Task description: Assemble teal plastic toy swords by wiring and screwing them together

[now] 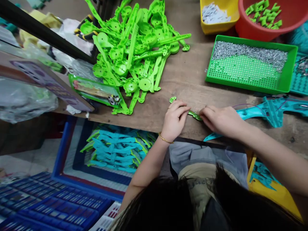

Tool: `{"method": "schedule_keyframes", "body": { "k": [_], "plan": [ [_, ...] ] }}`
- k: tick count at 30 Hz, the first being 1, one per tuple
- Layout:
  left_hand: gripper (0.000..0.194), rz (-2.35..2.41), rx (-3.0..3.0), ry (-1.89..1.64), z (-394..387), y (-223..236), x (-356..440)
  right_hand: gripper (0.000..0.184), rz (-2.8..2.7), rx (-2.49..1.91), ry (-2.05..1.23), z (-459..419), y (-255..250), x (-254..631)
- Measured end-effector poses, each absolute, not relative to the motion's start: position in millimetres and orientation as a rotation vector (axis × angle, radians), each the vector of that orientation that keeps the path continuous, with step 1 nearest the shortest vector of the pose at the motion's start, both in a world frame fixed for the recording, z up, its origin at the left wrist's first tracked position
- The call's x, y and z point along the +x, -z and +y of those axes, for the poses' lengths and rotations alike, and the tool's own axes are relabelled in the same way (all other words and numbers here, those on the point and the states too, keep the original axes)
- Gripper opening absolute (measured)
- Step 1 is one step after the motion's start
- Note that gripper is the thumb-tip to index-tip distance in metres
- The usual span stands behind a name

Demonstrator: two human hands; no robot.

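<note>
My left hand (175,118) and my right hand (220,120) rest on the wooden table (190,77) near its front edge. Both are closed on a small green plastic piece (194,114) held between their fingertips. A tiny green part (172,99) lies just beyond my left hand. A big pile of bright green plastic arms (137,48) covers the table to the upper left. A teal plastic piece (264,110) lies to the right of my right hand.
A green perforated tray (286,85) holds metal pins. Behind it stand a yellow bin (218,27) and a red bowl (264,30) of green bits. A blue crate (64,150) of teal and green parts sits on the floor at left, a yellow bin (276,192) at right.
</note>
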State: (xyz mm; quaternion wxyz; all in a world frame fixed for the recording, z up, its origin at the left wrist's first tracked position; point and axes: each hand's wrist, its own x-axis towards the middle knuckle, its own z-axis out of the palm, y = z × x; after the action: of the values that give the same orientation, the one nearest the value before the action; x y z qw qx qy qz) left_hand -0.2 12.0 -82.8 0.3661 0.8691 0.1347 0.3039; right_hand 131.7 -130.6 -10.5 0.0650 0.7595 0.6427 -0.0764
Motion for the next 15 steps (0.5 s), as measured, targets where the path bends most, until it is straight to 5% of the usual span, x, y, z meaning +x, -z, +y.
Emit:
{"method": "schedule_keyframes", "body": {
  "k": [15],
  "plan": [
    [0.004,0.452,2.214,-0.82,3,83,9,0.031,1.907,2.221,0.267,-120,4,141]
  ]
}}
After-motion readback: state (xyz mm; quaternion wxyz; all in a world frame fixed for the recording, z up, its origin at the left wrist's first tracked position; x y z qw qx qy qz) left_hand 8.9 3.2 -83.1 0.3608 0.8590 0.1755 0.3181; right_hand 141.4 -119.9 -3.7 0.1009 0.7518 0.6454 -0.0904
